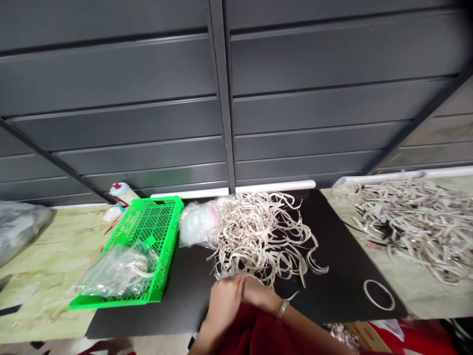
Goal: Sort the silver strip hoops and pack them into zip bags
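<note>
My left hand (224, 298) and my right hand (260, 294) meet at the front of the black mat (325, 291). Their fingers are curled together, and whatever is between them is hidden by the backs of the hands. A tangled pile of thin whitish strips (254, 227) lies just beyond them, its near edge reaching my knuckles. Left of the pile, some clear plastic bags (199, 224) rest on the mat. Off to the right, a single pale ring (379, 295) lies flat near the mat's corner.
A green basket (168, 256) at left holds a clear bag of pale strips (129, 271). Behind it stands a white bottle (123, 192) with a red cap. Another strip heap (424, 222) covers the right side. Grey panels (148, 123) rise along the back.
</note>
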Motion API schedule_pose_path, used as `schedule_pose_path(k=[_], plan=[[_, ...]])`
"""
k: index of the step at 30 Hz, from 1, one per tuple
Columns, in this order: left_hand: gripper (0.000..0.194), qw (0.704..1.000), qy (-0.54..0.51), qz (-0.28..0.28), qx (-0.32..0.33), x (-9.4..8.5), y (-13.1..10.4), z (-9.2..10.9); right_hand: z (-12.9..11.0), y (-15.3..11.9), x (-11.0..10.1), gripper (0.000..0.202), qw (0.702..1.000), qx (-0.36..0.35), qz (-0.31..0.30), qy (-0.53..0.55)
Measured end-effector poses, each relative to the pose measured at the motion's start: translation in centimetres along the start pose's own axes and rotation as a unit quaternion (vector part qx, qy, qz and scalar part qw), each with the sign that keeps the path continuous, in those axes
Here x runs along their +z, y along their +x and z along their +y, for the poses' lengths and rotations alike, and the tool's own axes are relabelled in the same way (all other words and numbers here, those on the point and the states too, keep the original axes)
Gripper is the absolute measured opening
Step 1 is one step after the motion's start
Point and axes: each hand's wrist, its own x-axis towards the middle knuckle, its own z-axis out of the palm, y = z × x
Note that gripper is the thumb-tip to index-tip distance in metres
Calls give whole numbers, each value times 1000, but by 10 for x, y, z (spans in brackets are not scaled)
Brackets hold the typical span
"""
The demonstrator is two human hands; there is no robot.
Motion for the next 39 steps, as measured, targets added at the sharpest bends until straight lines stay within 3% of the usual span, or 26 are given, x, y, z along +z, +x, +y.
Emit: schedule_pose_path(k=[5, 9, 12, 16, 19, 21, 23, 26, 28, 30, 32, 35, 39], plan=[[32, 997, -30, 44, -53, -7, 6, -32, -20, -19, -26, 17, 999, -33, 24, -35], [37, 990, -109, 82, -37, -10, 9, -49, -32, -35, -53, 12, 993, -14, 48, -110], [42, 974, -199, 106, -13, -15, 9, -54, -36, -36, -70, 12, 990, -21, 109, -82], [42, 925, -339, 152, 81, -19, 12, -57, -36, -33, -88, 21, 985, -14, 165, -49], [45, 876, -449, 127, 123, -12, 15, -58, -34, -33, -97, 23, 984, -20, 173, -33], [40, 859, -493, 111, 85, -6, 18, -56, -32, -35, -103, 23, 983, -26, 179, -10], [36, 842, -526, 118, 41, -1, 21, -53, -28, -37, -108, 20, 973, -23, 227, 26], [35, 804, -574, 157, 8, -1, 24, -48, -15, -38, -112, 12, 926, 19, 360, 111], [35, 775, -604, 187, -13, -3, 25, -46, -3, -37, -109, 11, 892, 73, 405, 185], [36, 752, -625, 206, -33, -5, 27, -45, 10, -35, -99, 39, 884, 113, 368, 266], [37, 746, -632, 207, -45, -5, 27, -46, 19, -31, -84, 54, 894, 133, 279, 324], [36, 772, -603, 196, -47, -5, 30, -48, 26, -24, -61, 23, 907, 168, 191, 335], [29, 816, -542, 197, -38, -11, 42, -56, 30, -16, -53, 26, 908, 193, 228, 293]])
